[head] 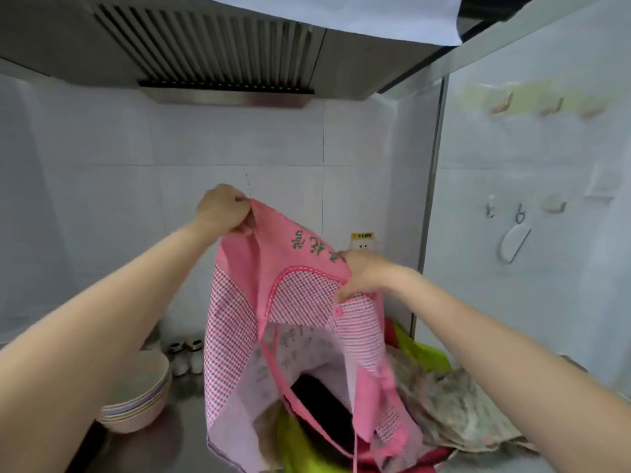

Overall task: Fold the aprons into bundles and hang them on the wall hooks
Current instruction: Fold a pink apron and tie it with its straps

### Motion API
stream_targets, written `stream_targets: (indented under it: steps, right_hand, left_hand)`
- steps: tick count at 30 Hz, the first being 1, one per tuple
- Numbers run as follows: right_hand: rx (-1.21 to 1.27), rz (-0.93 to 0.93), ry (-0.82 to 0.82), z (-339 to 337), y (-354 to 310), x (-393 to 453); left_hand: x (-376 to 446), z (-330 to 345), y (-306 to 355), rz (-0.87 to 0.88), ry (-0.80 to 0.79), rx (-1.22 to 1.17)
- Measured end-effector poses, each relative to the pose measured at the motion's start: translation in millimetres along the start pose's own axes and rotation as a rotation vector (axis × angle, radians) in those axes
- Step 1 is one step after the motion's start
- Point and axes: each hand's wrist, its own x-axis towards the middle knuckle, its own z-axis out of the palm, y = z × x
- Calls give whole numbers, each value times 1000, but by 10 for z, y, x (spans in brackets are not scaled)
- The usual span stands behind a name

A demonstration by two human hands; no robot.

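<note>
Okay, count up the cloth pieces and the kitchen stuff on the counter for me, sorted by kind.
Pink apron, held up by both hands: 1
Floral cloth on the counter: 1
Bowl stack: 1
Shakers: 2
Total: 5

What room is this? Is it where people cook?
Most likely a kitchen. A metal range hood hangs overhead on a tiled wall, stacked bowls and two small shakers sit on the steel counter, and both hands hold up a pink apron.
</note>
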Motion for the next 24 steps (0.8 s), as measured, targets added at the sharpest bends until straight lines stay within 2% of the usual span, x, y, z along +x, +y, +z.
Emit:
stream_targets:
  steps: [3, 5, 7, 8, 9, 10, 14, 16, 18, 20, 24]
  right_hand:
    - [-47, 85, -151, 92, 123, 45]
    - [-128, 150, -119, 59, 238, 28]
    - [-67, 202, 167, -54, 362, 26]
    - [19, 224, 356, -112, 402, 24]
    - [107, 213, 477, -149, 413, 20]
    - [174, 182, 472, -176, 387, 8]
    - [269, 102, -112, 198, 38, 45]
    - [278, 44, -254, 505, -210, 124]
    - [314, -11, -248, 749, -453, 214]
    - [394, -28, -119, 905, -657, 344]
    - [617, 135, 84, 693, -732, 525]
  left_hand:
    - [67, -203, 125, 40, 136, 42]
    - [96, -355, 158, 7, 211, 3]
    - [162, -519, 89, -103, 231, -117]
    - [197, -587, 37, -168, 228, -187]
    - [218, -641, -5, -224, 222, -240]
    - [234, -671, -35, -257, 216, -277]
    - [157, -581, 97, -229, 178, -405]
    - [100, -522, 226, -203, 153, -476]
    - [84, -494, 326, -211, 135, -562]
    - [92, -530, 342, -215, 149, -625]
    - [161, -649, 118, -260, 233, -628]
